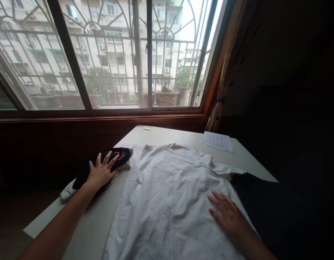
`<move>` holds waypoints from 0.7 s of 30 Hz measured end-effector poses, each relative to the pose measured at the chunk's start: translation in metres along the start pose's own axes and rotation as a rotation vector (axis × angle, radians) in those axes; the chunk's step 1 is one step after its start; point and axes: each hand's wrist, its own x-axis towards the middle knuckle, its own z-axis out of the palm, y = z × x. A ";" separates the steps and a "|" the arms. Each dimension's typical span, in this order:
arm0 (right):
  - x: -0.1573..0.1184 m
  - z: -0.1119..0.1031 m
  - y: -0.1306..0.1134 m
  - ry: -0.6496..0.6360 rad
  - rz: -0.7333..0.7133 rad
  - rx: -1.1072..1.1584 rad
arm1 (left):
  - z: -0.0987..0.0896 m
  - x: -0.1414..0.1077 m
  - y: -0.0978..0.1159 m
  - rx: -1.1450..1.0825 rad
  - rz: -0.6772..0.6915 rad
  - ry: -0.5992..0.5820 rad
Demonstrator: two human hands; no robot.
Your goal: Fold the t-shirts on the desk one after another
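Observation:
A white garment [169, 187] with black sleeves lies spread over the white table, its collar end toward the window and its body running past the bottom of the view. My left hand [102, 171] rests with fingers spread on the black left sleeve [84, 169], which has pink marks near the shoulder and a white end. On the right side of the white body, my right hand [228, 213] lies flat, fingers outstretched. The dark right sleeve [253, 191] extends off that side and blends into the shadow. Wrinkles cross the white cloth.
Paper sheets [217, 141] lie on the far right of the white table [82, 225], and a small yellow note [147, 128] is near its far edge. Beyond stands a barred window [115, 65] with flowerpots [167, 98] outside. A curtain [223, 72] hangs at the right.

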 end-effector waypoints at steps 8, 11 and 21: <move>-0.010 0.002 -0.020 0.046 0.017 -0.114 | 0.027 0.036 -0.032 -0.065 -0.032 0.029; -0.014 0.005 -0.029 0.075 -0.005 -0.126 | 0.029 0.039 -0.033 -0.080 -0.045 0.035; -0.001 -0.028 -0.036 -0.010 0.025 0.022 | 0.001 0.020 0.026 -0.152 0.085 0.290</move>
